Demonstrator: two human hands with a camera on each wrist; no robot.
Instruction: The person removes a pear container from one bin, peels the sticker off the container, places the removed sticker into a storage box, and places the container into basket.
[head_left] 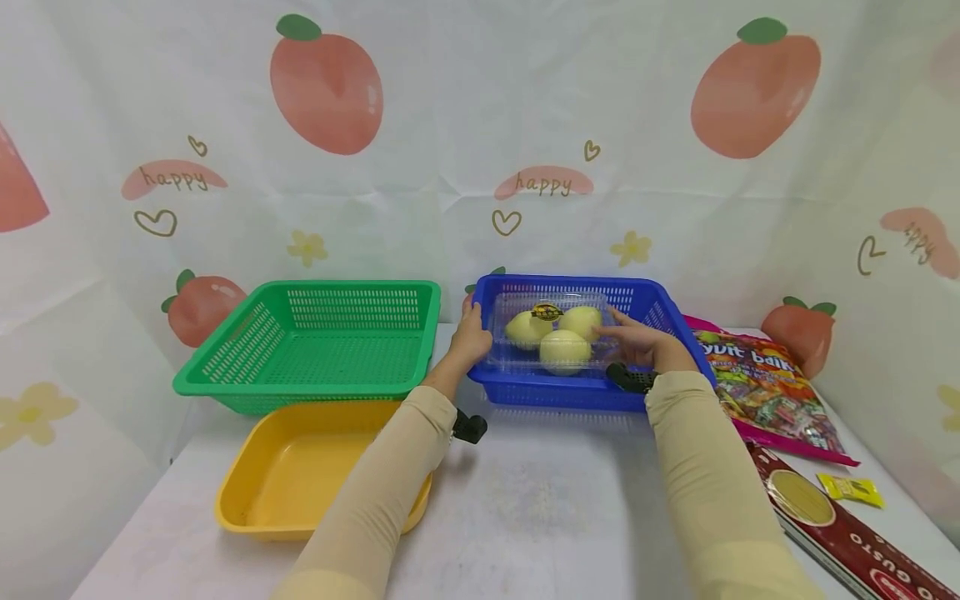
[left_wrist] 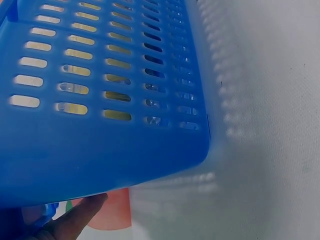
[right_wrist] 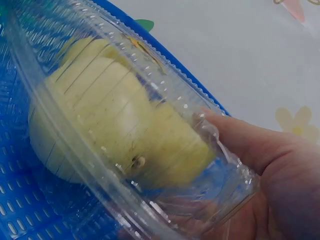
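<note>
A clear plastic clamshell box [head_left: 510, 357] holds three pale yellow-green fruits [head_left: 566, 350] under a lid with a black and gold label [head_left: 547, 312]. It lies tilted in the blue slotted basket [head_left: 570, 397]. At its right end, my right hand [head_left: 645, 343] grips the box, thumb along the upper edge and other fingers seen through the plastic below in the right wrist view. My left hand [head_left: 471, 337] holds the basket's left rim. In the left wrist view a finger [left_wrist: 82, 212] shows at that rim, beside the slotted wall [left_wrist: 125, 145]; the rest of the hand is mostly hidden.
A green slotted basket [head_left: 300, 389] stands back left, with a yellow tub [head_left: 258, 475] in front, partly behind my left sleeve. To the right lie a candy bag [head_left: 780, 392], a small yellow packet [head_left: 851, 488] and a long dark-red box [head_left: 847, 533]. A printed curtain [head_left: 450, 108] hangs behind.
</note>
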